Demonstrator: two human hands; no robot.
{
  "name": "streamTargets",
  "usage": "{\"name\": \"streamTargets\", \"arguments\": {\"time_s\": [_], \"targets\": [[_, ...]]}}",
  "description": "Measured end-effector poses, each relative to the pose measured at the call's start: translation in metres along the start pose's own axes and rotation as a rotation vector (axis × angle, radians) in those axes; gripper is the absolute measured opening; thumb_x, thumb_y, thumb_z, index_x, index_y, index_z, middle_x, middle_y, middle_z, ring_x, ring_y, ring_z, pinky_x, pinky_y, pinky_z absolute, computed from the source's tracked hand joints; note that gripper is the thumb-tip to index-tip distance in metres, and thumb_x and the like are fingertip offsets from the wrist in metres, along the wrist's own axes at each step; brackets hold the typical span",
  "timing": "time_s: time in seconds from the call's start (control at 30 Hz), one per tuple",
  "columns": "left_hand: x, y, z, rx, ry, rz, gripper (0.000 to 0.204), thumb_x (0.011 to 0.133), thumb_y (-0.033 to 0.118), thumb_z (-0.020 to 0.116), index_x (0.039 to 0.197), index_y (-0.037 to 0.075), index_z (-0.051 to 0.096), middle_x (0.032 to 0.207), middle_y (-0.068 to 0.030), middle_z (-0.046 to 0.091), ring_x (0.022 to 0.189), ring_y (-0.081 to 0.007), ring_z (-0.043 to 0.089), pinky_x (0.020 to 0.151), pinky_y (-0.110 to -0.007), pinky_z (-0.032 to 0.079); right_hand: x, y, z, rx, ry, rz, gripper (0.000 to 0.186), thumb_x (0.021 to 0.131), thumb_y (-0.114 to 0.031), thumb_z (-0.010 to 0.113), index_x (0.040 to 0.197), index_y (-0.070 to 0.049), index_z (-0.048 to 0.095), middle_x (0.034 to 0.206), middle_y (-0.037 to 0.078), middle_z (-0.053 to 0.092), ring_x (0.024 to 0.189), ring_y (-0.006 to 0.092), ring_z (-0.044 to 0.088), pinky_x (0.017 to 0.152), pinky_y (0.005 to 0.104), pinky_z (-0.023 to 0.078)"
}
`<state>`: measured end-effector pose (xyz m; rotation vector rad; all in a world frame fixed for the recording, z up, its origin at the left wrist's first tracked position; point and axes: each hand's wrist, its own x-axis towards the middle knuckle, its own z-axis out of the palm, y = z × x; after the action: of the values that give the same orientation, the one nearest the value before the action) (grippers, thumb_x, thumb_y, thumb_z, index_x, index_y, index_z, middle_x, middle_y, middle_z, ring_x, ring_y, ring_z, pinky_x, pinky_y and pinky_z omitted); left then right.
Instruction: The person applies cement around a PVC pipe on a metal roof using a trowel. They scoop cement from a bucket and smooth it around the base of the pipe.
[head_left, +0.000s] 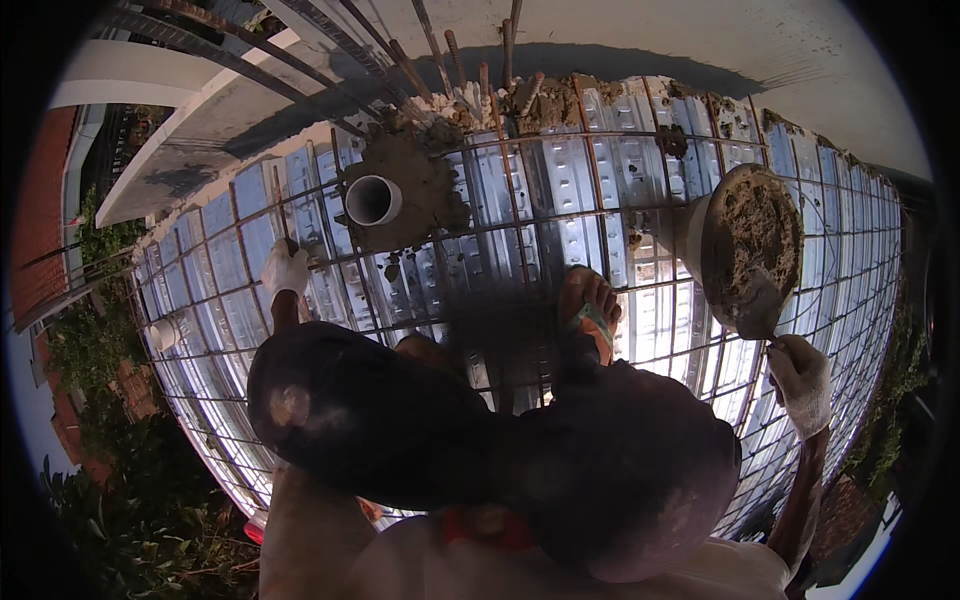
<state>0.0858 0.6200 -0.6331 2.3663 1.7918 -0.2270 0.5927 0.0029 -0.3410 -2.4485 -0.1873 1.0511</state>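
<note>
Bucket of mortar (690, 238) stood on the steel grid (600, 212), right of the feet (598, 308).
Beyond the bent knees (325, 405), the right hand (802, 385), gloved, was curled at the bucket's near rim; what it pinched could not be told. The gloved left hand (287, 269) was curled at the grid, grip unclear. Farther out, a mortar patch (430, 185) surrounded a white pipe (370, 202).

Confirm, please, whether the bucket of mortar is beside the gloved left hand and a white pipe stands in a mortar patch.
Not quite: the head view shows the bucket beside the gloved right hand; the white pipe stands in a mortar patch.
</note>
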Motion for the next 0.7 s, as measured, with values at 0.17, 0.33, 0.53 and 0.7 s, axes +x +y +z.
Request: {"name": "streamTargets", "arguments": {"time_s": [0.17, 0.33, 0.53, 0.7], "targets": [[0.002, 0.019, 0.010, -0.050, -0.004, 0.007, 0.030, 0.088, 0.030, 0.071, 0.106, 0.006, 0.071, 0.111, -0.0208, 0.077, 0.108, -0.0434, 0.072, 0.097, -0.052, 0.054, -0.009, -0.028, 0.058, 0.188, -0.063, -0.113, 0.028, 0.105, -0.017, 0.062, 0.121, 0.005, 0.069, 0.076, -0.001, 0.059, 0.056, 0.0050, 0.045, 0.051, 0.0257, 0.036], [-0.010, -0.003, 0.002, -0.054, 0.038, -0.013, 0.028, 0.088, 0.028, 0.071, 0.103, 0.004, 0.071, 0.109, -0.0215, 0.076, 0.107, -0.0435, 0.072, 0.097, -0.051, 0.054, 0.049, -0.097, 0.186, 0.094, -0.184, -0.434, 0.023, 0.103, -0.011, 0.061, 0.122, 0.000, 0.067, 0.084, 0.003, 0.059, 0.072, 0.0128, 0.056, 0.065, 0.0313, 0.046], [-0.008, 0.023, 0.002, -0.116, 0.025, 0.027, 0.026, 0.087, 0.026, 0.071, 0.101, 0.004, 0.071, 0.109, -0.0222, 0.076, 0.106, -0.0442, 0.071, 0.096, -0.052, 0.054, 0.147, -0.175, 0.307, -0.423, 0.187, -0.857, 0.015, 0.097, -0.012, 0.063, 0.109, -0.004, 0.063, 0.099, 0.020, 0.069, 0.090, 0.0455, 0.070, 0.080, 0.0540, 0.057], [-0.008, 0.022, 0.006, -0.116, 0.053, 0.009, 0.022, 0.087, 0.022, 0.072, 0.099, 0.003, 0.071, 0.108, -0.0239, 0.075, 0.104, -0.0452, 0.072, 0.095, -0.053, 0.054, 0.139, -0.163, 0.281, -0.227, 0.044, -0.792, 0.021, 0.097, -0.014, 0.063, 0.116, -0.006, 0.066, 0.101, 0.020, 0.070, 0.093, 0.0452, 0.070, 0.082, 0.0528, 0.059]]}}
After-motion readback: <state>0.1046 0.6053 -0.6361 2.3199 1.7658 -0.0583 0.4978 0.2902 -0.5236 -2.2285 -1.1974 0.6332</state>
